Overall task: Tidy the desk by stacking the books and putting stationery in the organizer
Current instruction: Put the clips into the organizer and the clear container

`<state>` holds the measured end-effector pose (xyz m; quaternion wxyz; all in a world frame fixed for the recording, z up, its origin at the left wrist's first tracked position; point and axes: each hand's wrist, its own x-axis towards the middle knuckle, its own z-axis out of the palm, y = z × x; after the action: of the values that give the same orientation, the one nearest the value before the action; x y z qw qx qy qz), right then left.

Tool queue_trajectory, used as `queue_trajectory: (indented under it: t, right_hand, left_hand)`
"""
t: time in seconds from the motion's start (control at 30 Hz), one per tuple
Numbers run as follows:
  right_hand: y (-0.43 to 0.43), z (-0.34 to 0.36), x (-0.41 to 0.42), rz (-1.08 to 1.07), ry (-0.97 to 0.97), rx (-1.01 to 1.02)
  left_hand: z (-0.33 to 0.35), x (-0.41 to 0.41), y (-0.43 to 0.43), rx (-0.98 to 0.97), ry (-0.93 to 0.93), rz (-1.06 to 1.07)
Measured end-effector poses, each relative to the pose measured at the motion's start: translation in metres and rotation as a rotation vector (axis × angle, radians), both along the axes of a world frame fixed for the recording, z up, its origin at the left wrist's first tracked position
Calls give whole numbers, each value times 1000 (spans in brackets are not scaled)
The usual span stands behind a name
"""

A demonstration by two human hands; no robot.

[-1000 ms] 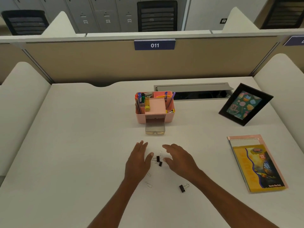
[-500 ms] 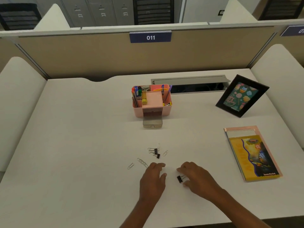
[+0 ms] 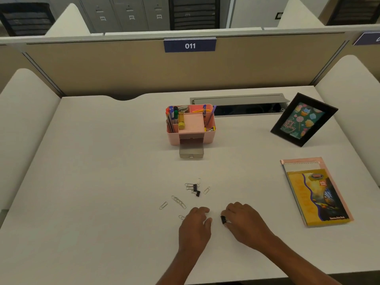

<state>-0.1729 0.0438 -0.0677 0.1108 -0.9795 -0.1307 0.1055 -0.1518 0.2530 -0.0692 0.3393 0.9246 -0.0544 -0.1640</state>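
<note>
Black and small, the binder clip (image 3: 223, 219) lies near the desk's (image 3: 102, 182) front edge, likely light and stiff, best pinched across its body (wire handles may flip). Right hand (image 3: 244, 225) curls around it, fingertips touching; whether it is gripped I cannot tell. Left hand (image 3: 194, 227) rests loosely curled beside a paper clip (image 3: 181, 217), holding nothing visible.
</note>
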Motion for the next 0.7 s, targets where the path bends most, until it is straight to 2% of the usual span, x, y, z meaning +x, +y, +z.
queue_trajectory:
  t: [0.23, 0.4, 0.57, 0.7]
  right_hand:
    - [8, 32, 63, -167, -36, 154]
    - [35, 75, 148, -185, -94, 145]
    - [63, 84, 227, -140, -178, 58]
    - [72, 71, 265, -118, -66, -79]
  left_hand:
    - [-5, 7, 2, 16, 10, 1]
    - [-4, 8, 0, -20, 43, 18]
    - [-4, 5, -1, -38, 59, 19]
    - [-6, 5, -1, -62, 76, 21]
